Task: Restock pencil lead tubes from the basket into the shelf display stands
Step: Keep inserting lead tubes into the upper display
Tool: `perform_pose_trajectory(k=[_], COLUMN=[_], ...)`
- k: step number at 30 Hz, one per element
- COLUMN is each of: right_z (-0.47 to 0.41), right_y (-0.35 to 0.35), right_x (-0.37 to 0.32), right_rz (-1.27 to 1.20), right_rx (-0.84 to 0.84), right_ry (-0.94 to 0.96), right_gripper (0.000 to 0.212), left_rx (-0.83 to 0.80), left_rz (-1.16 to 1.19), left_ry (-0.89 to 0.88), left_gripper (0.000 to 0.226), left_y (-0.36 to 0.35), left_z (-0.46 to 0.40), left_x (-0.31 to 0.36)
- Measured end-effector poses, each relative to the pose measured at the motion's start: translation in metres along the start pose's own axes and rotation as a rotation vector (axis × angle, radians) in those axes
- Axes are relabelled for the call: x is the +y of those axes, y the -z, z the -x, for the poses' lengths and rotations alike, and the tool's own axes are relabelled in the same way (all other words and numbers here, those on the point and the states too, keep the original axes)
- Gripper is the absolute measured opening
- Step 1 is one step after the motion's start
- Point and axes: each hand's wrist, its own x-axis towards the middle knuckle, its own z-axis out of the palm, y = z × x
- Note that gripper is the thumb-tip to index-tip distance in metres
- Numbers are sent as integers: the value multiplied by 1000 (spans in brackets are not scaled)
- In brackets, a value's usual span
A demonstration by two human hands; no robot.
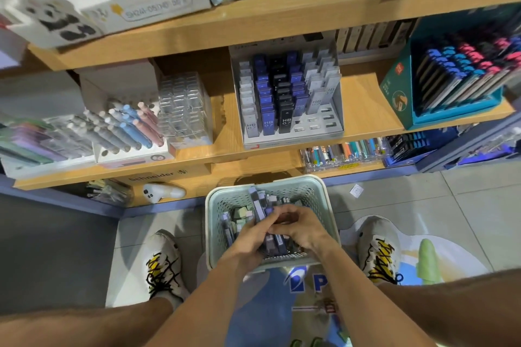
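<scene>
Both hands (277,229) gripped lead tubes (260,205) inside the basket (324,194); sorting them by color first would likely speed shelving.

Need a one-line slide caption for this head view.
Both hands gather lead tubes in the basket below the display stand.

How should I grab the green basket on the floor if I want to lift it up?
Grip the basket by its thick rolled rim, one hand on each side wall, coming down from above. The rim is smooth and sticks out, so fingers can hook under it. The walls are full of holes and the inside is piled with lead tubes, so avoid reaching inside.
</scene>
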Motion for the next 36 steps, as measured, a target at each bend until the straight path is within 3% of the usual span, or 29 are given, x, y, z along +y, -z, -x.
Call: perform_pose_trajectory(k=[4, 9, 20, 29, 36], right_z=[28, 71, 191, 176, 157], right_y=[1, -2, -7, -11, -4], right_x=[-27, -64, -193, -231, -216], right_rz=[5, -140, 19, -19, -225], right_rx=[-72, -107, -46, 89, -92], right_ry=[46, 67, 463, 579, 614], right_gripper=[36, 38, 49, 46, 46], left_rx=[-26, -82, -212, -174, -91], left_rz=[12, 79, 18, -43, 33], left_ry=[-48, -178, -426, -483, -406], left_gripper=[56, 53, 32, 70, 110], left_y=[-11, -16, -40, -39, -39], left_z=[39, 92, 210, 214, 191], left_x=[21, 45, 112, 145, 134])
